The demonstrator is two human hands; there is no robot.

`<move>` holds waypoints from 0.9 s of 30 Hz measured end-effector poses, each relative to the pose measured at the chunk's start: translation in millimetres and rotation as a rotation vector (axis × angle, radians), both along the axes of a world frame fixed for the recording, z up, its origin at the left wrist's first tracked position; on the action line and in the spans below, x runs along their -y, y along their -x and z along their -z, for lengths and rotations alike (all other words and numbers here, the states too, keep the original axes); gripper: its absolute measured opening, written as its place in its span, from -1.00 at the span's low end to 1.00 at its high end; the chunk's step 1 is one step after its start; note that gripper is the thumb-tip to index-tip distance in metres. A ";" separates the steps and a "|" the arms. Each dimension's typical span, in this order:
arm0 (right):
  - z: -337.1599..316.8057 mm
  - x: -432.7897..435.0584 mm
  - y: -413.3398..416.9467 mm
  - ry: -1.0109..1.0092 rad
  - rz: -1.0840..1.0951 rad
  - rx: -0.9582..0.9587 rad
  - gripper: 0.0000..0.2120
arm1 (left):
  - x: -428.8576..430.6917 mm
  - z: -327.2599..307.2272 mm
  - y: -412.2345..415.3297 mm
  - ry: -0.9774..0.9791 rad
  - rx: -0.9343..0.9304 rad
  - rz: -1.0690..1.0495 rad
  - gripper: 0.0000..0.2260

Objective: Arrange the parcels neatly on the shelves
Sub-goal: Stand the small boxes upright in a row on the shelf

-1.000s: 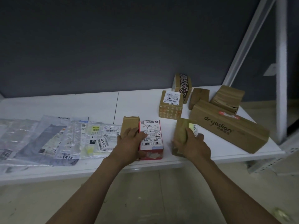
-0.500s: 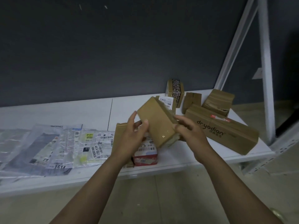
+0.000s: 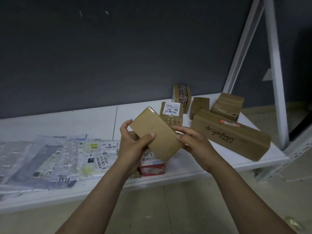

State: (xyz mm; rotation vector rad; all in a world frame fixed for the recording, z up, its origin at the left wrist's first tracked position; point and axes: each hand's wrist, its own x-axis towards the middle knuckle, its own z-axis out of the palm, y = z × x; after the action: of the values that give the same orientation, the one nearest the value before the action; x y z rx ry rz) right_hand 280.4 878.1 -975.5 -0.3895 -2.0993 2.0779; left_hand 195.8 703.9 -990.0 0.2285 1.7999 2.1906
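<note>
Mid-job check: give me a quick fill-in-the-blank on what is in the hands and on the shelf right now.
1. A total of ____ hands grip the plain brown box: the left hand and right hand.
2. The long printed carton lies on the shelf to the ____ of the plain brown box.
3. The plastic mailers lie on the shelf's ____ side.
4. The labelled box below the plain brown box has a ____ front.

Missing words: two; right; left; red
</note>
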 end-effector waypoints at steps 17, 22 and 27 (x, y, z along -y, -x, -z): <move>5.8 -11.7 -4.2 0.042 -0.090 -0.046 -0.48 | -1.5 1.3 -2.7 0.039 -0.058 0.012 -0.35; 9.0 -4.8 -3.1 0.209 -0.016 0.034 -0.75 | -7.1 5.2 -5.7 0.297 -0.172 0.097 -0.33; 13.8 -11.2 -1.4 0.285 0.169 0.078 -0.80 | -8.6 11.8 -2.2 0.579 -0.348 0.238 -0.54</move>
State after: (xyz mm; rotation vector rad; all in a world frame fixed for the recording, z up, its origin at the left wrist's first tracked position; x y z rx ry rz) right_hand 281.9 889.3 -989.3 -0.6701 -1.7392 2.2943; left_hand 198.0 712.5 -1001.7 0.6772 2.3589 1.4571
